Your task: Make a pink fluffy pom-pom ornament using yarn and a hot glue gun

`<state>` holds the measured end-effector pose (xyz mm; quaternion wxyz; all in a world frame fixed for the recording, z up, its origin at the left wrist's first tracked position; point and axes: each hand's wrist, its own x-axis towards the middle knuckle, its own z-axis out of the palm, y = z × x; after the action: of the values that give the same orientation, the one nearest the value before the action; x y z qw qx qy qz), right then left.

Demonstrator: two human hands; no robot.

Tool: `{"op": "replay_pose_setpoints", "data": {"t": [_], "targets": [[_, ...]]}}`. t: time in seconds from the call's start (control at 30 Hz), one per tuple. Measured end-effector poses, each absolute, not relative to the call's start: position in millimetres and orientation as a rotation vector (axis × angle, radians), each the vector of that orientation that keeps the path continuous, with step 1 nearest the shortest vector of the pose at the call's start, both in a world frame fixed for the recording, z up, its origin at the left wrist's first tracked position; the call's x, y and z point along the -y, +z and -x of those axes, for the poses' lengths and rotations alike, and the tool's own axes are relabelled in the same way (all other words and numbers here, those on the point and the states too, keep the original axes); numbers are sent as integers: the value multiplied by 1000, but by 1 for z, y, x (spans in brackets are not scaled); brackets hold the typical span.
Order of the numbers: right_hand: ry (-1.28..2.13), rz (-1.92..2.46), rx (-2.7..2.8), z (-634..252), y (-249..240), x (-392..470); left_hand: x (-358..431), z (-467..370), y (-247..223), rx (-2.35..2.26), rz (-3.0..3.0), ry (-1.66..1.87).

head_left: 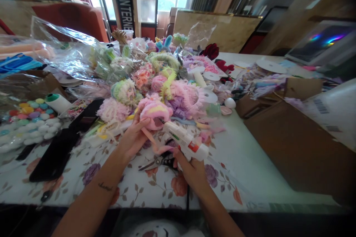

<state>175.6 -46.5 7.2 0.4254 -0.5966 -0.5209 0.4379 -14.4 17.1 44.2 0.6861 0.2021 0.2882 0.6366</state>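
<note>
My left hand (135, 136) grips a fluffy pink and yellow yarn piece (155, 111), round with a hollow in its front. A peach-pink fuzzy strip (152, 143) trails from it toward my right hand (189, 166). That right hand is closed around a white hot glue gun (185, 140), whose dark nozzle points into the hollow of the yarn piece. Below the glue gun, a pair of scissors or snips (155, 163) with dark handles lies on the flowered tablecloth (130, 189). The end of the strip lies close to my right fingers; whether they pinch it I cannot tell.
Behind my hands is a heap of pastel yarn pieces (186, 98) with ribbon spools and clear wrap (69, 48). At left lie a black phone-like slab (52, 159), a thread cone (58, 103) and bagged pompoms (36, 127). A cardboard box (294, 144) stands at right.
</note>
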Motion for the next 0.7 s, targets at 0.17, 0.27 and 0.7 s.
{"op": "replay_pose_setpoints", "data": {"t": [0.17,0.27,0.7], "targets": [[1096,1479,1345,-176,7,46,-18,14,44,-667,-441,1427],[1082,1480,1401,-176,5,47,-18,14,45,-655,-425,1432],[1078,1471,1381,-175,7,47,-17,14,46,-643,-448,1418]]}}
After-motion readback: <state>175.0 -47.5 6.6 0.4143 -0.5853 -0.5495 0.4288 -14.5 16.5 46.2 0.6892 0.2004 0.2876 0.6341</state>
